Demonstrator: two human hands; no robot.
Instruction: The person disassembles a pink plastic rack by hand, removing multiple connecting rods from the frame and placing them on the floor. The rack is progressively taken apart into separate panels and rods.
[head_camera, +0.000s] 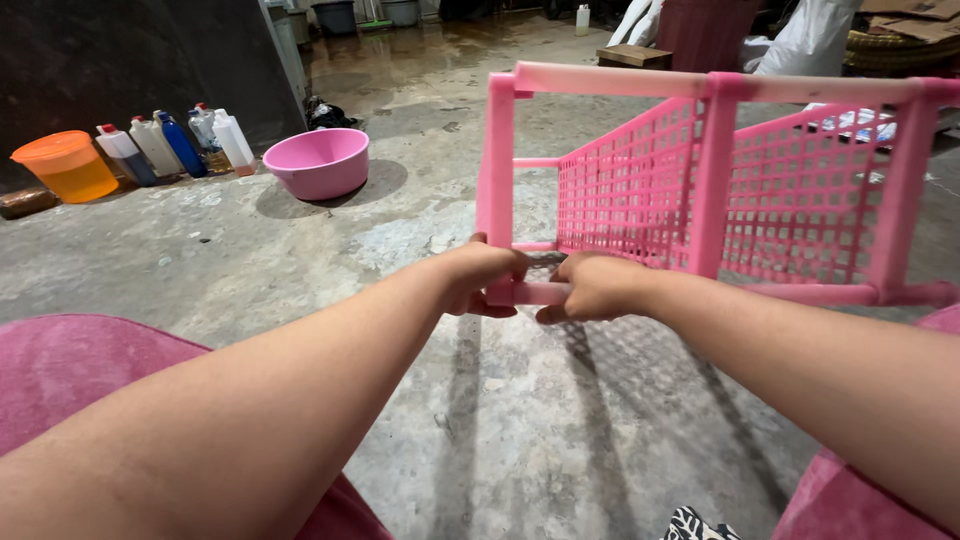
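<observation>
Both hands are closed around the lowest bar of a pink plastic rack (700, 190) that is tipped over above the concrete floor (300, 260): the left hand (478, 275) wraps the bar at the corner post, and the right hand (595, 288) grips it just beside, fingers curled under. The rack hangs in front of the person, its latticed shelves on edge, apparently carried only by that one thin bar. The floor looks wet in patches, so the plastic may be slick; a loosened grip could likely let the frame swing down and strike the floor, or the slotted posts could pull apart. At the far left edge of the floor stand an orange lidded bucket (65, 165), contents hidden, a row of plastic bottles (175, 145) whose fill cannot be told, and a pink basin (318, 162) that looks empty.
</observation>
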